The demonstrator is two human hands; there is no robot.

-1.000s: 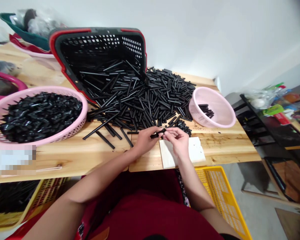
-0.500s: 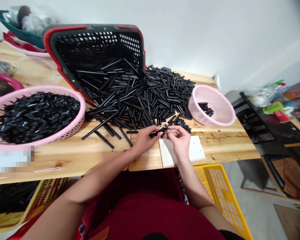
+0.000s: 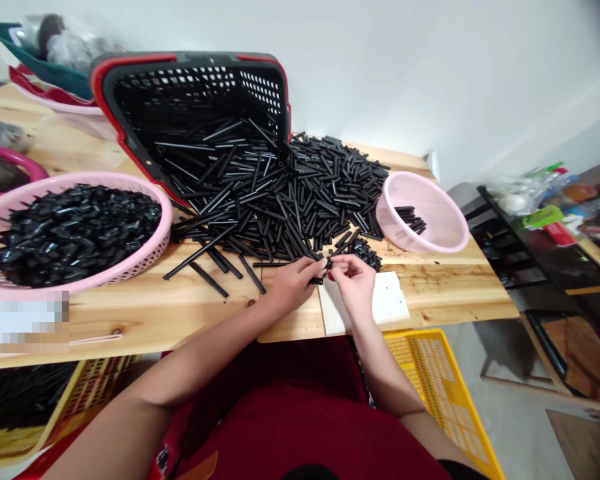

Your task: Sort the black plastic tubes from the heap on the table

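Observation:
My left hand (image 3: 296,280) is closed around a short black tube (image 3: 316,281), whose end pokes out below the fingers. Close beside it, my right hand (image 3: 354,279) pinches a small black piece at the fingertips, touching what the left hand holds; its exact shape is too small to make out. Both hands are just over the left edge of a white board (image 3: 391,300). Behind them lies a large heap of black tubes (image 3: 300,193). A little pile of small shiny black pieces (image 3: 366,255) sits just beyond my right hand.
A black and red basket (image 3: 130,143) lies tipped on its side, tubes spilling out. At left stands a pink oval basket (image 3: 164,220) full of glossy black pieces. A pink bowl (image 3: 443,213) at right holds several tubes. Below the table edge is a yellow crate (image 3: 450,380).
My left hand has turned, so the tube end now shows below its fingers. My right hand has shifted slightly left and stays pinched against the left.

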